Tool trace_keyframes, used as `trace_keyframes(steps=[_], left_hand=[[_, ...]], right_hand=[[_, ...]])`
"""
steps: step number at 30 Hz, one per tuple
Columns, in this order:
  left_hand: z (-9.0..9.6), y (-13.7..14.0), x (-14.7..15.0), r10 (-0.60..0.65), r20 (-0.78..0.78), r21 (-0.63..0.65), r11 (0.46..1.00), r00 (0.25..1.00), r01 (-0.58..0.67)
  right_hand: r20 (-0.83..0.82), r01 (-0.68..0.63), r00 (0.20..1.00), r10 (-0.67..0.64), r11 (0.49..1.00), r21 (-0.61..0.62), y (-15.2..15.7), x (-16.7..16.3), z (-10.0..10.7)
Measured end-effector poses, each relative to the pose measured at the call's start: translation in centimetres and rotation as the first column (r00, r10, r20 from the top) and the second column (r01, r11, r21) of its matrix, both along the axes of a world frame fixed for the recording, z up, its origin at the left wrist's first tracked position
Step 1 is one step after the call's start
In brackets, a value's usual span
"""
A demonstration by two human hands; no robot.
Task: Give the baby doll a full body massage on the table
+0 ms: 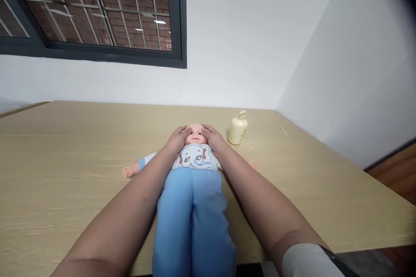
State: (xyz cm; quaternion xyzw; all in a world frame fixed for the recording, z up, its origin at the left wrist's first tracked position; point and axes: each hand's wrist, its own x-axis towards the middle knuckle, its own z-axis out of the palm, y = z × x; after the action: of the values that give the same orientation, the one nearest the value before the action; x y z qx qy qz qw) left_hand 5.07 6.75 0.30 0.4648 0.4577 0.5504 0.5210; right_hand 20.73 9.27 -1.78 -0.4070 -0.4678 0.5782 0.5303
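Note:
A baby doll lies on its back on the table, its head at the far end and its legs toward me. It wears blue trousers and a white top with an elephant face on the chest. My left hand cups the left side of the doll's head, thumb beside its eye. On the opposite side my right hand holds the head in the same way. Both palms are hidden against the head. One doll arm sticks out past my left forearm; the other is mostly covered by my right forearm.
A cream pump bottle stands on the wooden table, right of the doll's head. A thin pale strip lies farther right. White walls border the table's back and right, with a barred window at upper left.

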Motion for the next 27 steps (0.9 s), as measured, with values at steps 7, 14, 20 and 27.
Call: trace_keyframes(steps=[7,14,20,27], left_hand=[[-0.1,-0.3,-0.2,-0.037,0.062,0.008,0.999,0.997,0.036],[0.6,-0.6,-0.1,0.084,-0.100,0.035,0.996,0.991,-0.081],[0.5,-0.5,-0.1,0.091,-0.165,0.053,0.995,0.982,-0.083],[0.1,-0.1,-0.2,0.055,-0.107,0.027,0.998,0.993,-0.053]], right_hand=[[-0.141,-0.099,0.986,0.089,0.993,-0.066,-1.1,0.4,0.9],[0.053,-0.001,0.999,-0.005,0.994,0.106,-0.9,0.0,0.8],[0.111,0.046,0.992,-0.056,0.994,0.095,-0.7,-0.1,0.8],[0.003,-0.019,1.000,0.019,1.000,0.016,-0.5,-0.1,0.4]])
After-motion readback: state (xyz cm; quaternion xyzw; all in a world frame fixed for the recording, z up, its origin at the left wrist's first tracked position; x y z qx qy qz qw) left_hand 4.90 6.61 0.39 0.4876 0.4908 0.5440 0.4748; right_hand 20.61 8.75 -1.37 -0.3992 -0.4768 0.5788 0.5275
